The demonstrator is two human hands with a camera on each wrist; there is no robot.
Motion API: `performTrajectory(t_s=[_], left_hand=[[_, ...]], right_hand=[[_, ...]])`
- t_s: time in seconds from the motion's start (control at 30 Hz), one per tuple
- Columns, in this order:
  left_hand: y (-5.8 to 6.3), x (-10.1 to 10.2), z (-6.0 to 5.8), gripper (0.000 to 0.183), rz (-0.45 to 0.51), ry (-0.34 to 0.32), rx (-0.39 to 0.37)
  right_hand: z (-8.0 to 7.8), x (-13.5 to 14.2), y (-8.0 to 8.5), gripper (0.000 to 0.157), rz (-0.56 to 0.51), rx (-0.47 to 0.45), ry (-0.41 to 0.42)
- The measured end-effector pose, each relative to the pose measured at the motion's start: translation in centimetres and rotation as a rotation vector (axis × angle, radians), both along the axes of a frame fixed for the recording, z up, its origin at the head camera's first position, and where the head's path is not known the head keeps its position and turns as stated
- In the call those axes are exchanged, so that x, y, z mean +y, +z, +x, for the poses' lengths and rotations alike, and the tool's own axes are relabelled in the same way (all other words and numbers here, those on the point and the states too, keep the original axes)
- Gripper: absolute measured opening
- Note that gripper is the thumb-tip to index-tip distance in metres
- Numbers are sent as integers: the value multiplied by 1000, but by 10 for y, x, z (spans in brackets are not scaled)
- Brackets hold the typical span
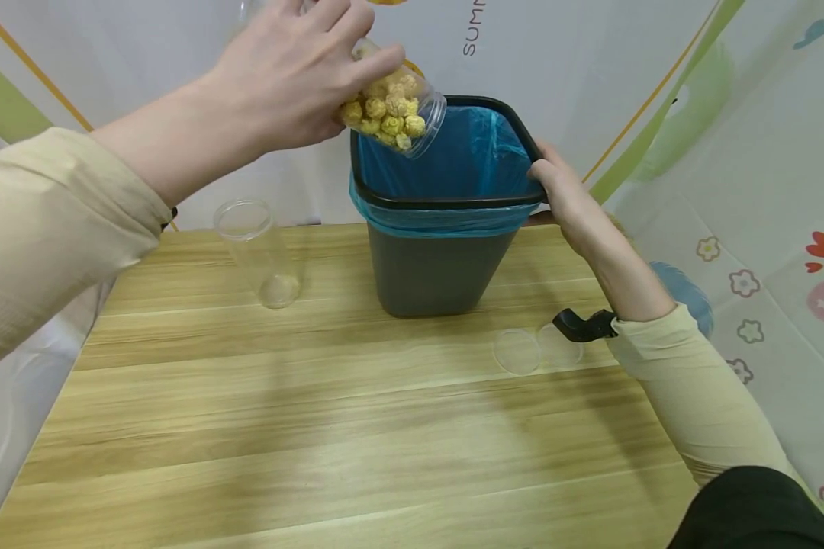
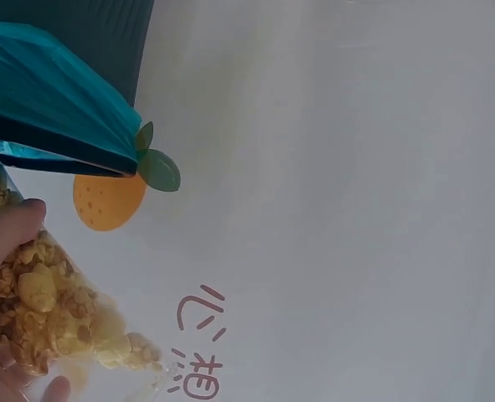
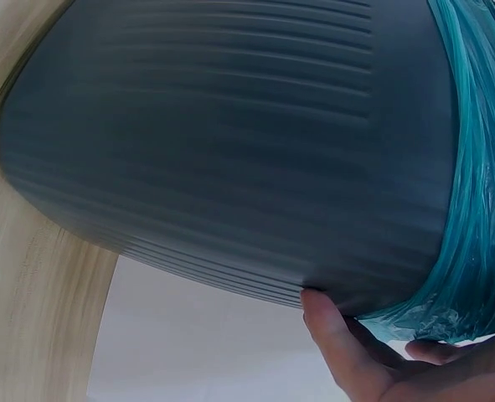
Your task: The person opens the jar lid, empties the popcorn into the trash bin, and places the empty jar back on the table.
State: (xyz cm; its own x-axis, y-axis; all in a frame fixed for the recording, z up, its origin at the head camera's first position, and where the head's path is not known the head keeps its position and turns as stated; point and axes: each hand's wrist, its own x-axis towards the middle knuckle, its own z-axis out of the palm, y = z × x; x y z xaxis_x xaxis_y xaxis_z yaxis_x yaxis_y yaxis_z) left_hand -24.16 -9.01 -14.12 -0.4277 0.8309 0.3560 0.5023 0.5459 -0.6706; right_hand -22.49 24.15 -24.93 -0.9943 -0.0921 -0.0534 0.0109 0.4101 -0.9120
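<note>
My left hand holds a clear plastic jar of yellow popcorn. The jar is tipped, its mouth pointing right and down over the bin's left side. In the left wrist view, popcorn shows through the wall beside my fingers. A dark grey bin with a black rim and a blue liner bag stands upright at the table's back. My right hand grips it at the right rim; in the right wrist view, a fingertip presses against the bin's side below the liner.
On the wooden table, a tall clear plastic cup stands left of the bin. Two clear round lids lie at the right near my forearm. Behind the table hangs a printed white curtain.
</note>
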Motion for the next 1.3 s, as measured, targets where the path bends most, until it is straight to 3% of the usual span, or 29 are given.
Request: performTrajectory(t_s=[0.27, 0.57, 0.9, 1.3], left_hand=[[3, 7, 2, 71, -57, 17, 24], [4, 14, 3, 55, -89, 7, 53], [6, 19, 5, 76, -167, 52, 108], [7, 26, 5, 80, -197, 60, 118]], right_hand=[[0, 0, 0, 64, -1, 6, 11], [0, -2, 0, 65, -8, -1, 16], [-1, -3, 0, 65, -3, -4, 10], [-1, -5, 2, 66, -22, -19, 11]])
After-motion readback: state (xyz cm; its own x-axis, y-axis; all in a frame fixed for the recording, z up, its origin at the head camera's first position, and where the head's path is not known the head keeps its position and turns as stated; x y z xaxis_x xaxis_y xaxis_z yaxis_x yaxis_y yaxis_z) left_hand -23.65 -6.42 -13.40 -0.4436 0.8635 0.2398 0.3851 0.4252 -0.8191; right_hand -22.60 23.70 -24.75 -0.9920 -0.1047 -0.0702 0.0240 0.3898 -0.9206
